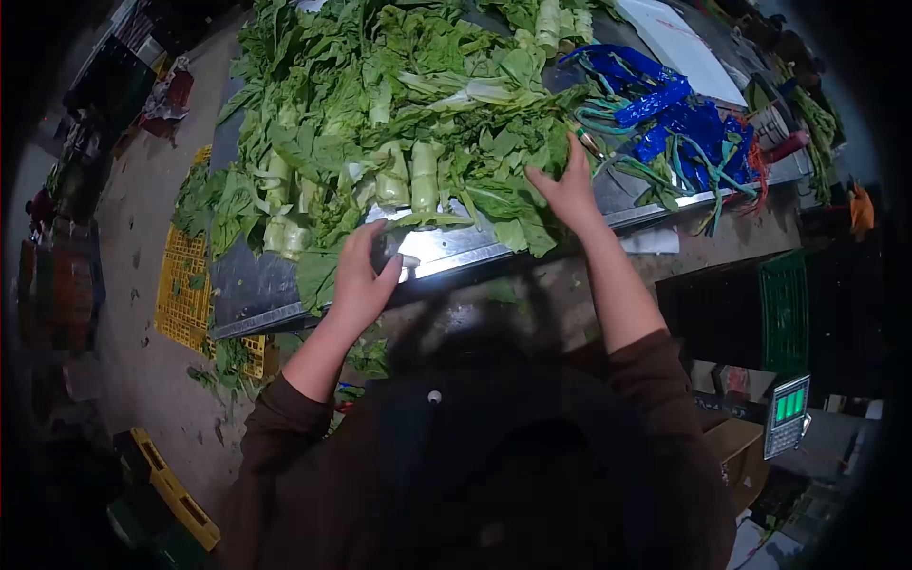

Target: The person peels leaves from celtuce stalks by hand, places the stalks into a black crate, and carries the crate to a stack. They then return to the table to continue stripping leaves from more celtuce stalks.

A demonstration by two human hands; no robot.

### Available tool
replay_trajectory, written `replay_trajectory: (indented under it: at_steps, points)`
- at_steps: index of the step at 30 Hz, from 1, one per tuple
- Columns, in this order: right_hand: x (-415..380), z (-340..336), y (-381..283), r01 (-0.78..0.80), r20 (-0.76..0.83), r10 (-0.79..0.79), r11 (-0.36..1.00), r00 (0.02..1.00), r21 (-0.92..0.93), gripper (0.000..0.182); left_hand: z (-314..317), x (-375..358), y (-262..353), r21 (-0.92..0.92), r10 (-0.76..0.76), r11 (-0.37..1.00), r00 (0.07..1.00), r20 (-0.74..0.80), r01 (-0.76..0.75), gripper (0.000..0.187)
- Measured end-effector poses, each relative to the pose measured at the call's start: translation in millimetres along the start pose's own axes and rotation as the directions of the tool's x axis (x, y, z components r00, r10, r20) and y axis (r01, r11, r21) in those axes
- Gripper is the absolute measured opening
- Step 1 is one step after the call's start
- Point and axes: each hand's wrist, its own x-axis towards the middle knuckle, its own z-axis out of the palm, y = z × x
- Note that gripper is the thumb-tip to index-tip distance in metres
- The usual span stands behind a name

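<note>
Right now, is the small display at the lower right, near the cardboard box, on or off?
On: the display glows bright green. I cannot tell what it reads; the figures are too small.

You wear a dark top (pixel 456 446), almost black. Its sleeves (pixel 655 380) are dark brown, finishing on the forearms (pixel 622 285). One small pale round spot (pixel 434 396) is at the front.

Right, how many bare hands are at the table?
2: the left hand at the front edge, near the cut stems; the right hand by the leaves, near the blue plastic.
</note>
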Motion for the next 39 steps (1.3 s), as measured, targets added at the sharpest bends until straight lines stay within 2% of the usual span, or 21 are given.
replay_trajectory:
  at_steps: [2,3,5,6,8,12,14,16,20,21,22,24,26,27,29,30,31,33,36,38,39]
  points:
    - [35,25,28,-0.259,-0.014,0.267,0.946,0.964,0.196,0.104,1,16,2,0.032,-0.012,0.999,1.000,-0.007,0.012,0.058]
    - [48,37,38,-0.252,-0.010,0.259,0.948,0.966,0.197,0.104,5,27,4,0.093,0.024,0.995,0.999,-0.042,-0.020,0.062]
    - [73,62,52,-0.458,0.042,0.470,0.830,0.882,0.317,0.119,13,51,12,0.172,0.030,0.985,0.998,-0.047,-0.021,0.074]
    - [85,71,51,-0.456,0.113,0.449,0.803,0.886,0.383,0.128,20,68,14,0.179,0.025,0.984,0.998,-0.059,-0.014,0.074]
    - [108,78,33,-0.457,0.225,0.406,0.849,0.886,0.266,0.129,38,105,16,0.225,0.085,0.972,0.992,-0.092,-0.062,0.083]
    - [127,72,-26,-0.289,0.353,0.230,0.950,0.907,0.122,0.131,79,185,16,0.378,0.045,0.926,0.993,-0.105,-0.002,0.099]
    - [136,80,-18,-0.324,0.330,0.266,0.936,0.906,0.135,0.132,96,211,19,0.481,-0.140,0.869,0.990,0.007,0.119,0.101]
    - [143,84,-8,-0.423,0.323,0.335,0.867,0.885,0.262,0.135,118,214,21,0.419,-0.135,0.904,0.988,0.073,0.092,0.098]
    - [166,94,-7,-0.513,0.416,0.386,0.821,0.823,0.252,0.134,153,197,32,0.352,-0.069,0.936,0.981,0.183,0.000,0.091]
    - [170,87,-15,-0.504,0.442,0.426,0.861,0.789,0.070,0.131,155,199,33,0.350,0.041,0.934,0.995,0.087,-0.069,0.083]
    - [172,83,-22,-0.470,0.456,0.466,0.875,0.758,-0.114,0.128,152,202,30,0.355,0.033,0.933,0.996,0.080,-0.059,0.083]
    - [169,90,-19,-0.431,0.401,0.449,0.892,0.799,-0.140,0.118,136,207,36,0.004,-0.136,0.991,0.974,0.180,0.137,0.066]
    - [167,94,-15,-0.367,0.334,0.378,0.925,0.863,-0.100,0.110,137,208,24,-0.344,-0.232,0.920,0.968,-0.094,0.187,0.052]
    - [164,97,-13,-0.342,0.309,0.328,0.940,0.893,-0.008,0.103,135,212,17,-0.418,-0.295,0.887,0.936,-0.192,0.194,0.044]
    - [163,106,-18,-0.277,0.324,0.209,0.943,0.923,0.183,0.100,127,219,21,-0.231,-0.368,0.926,0.849,-0.380,0.298,0.051]
    - [163,108,-21,-0.181,0.312,0.128,0.973,0.941,0.145,0.096,125,224,15,-0.162,-0.355,0.935,0.841,-0.408,0.316,0.071]
    - [165,105,-20,-0.175,0.317,0.120,0.973,0.941,0.148,0.096,122,230,15,-0.161,-0.357,0.934,0.837,-0.415,0.319,0.071]
    - [166,86,-20,-0.138,0.296,0.099,0.984,0.950,0.114,0.094,111,241,15,0.080,-0.324,0.909,0.815,-0.479,0.408,0.087]
    - [155,91,12,-0.202,0.210,0.188,0.978,0.959,0.045,0.096,111,256,2,0.204,-0.365,0.860,0.843,-0.396,0.468,0.088]
    - [158,101,25,-0.291,0.295,0.257,0.954,0.920,0.075,0.102,123,257,3,0.402,-0.342,0.811,0.902,-0.263,0.425,0.080]
    - [164,110,29,-0.353,0.304,0.269,0.898,0.914,0.264,0.105,133,256,2,0.436,-0.308,0.826,0.934,-0.183,0.358,0.077]
